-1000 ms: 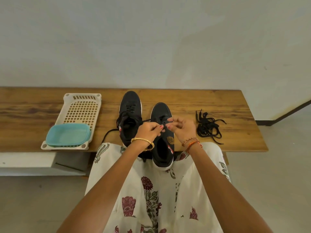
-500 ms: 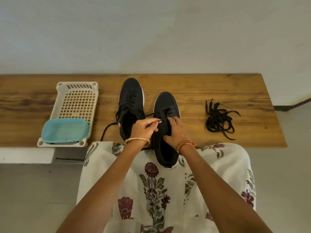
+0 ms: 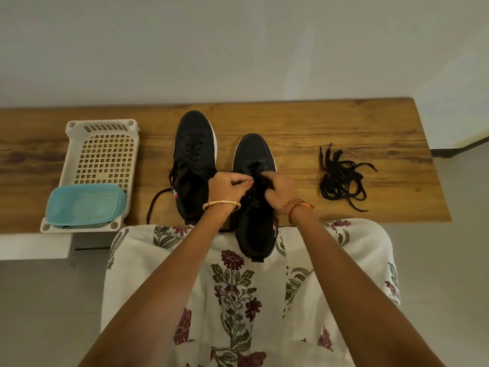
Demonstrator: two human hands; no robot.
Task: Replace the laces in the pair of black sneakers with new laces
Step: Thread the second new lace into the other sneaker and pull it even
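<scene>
Both hands (image 3: 254, 190) stayed at right sneaker (image 3: 255, 202) laces.

Grained, satin-finished brown wooden bench (image 3: 344, 123) carries two matt black knit-cloth sneakers (image 3: 195, 144), a perforated cream plastic basket (image 3: 105, 152) holding a smooth turquoise plastic tub (image 3: 82, 205), and loose black woven laces (image 3: 341, 178).

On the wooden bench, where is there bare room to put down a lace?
Bare wood shows between the right sneaker and the loose lace pile, right of that pile to the bench end, and left of the white basket. It is crowded in the middle, where the left hand and right hand work beside the left sneaker.
</scene>
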